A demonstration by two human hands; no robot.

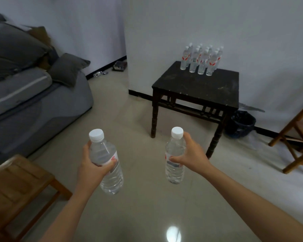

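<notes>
As a dark table (196,88) stands ahead by the wall (252,32), the person carries two water bottles.
A group of bottles (201,60) is at its far edge. The left hand (93,163) grips the left bottle (112,180) around the label, tilted; the right hand (192,152) holds the right bottle (175,172) upright.

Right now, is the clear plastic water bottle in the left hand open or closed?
Closed. A white cap sits on the clear plastic water bottle the left hand grips.
</notes>
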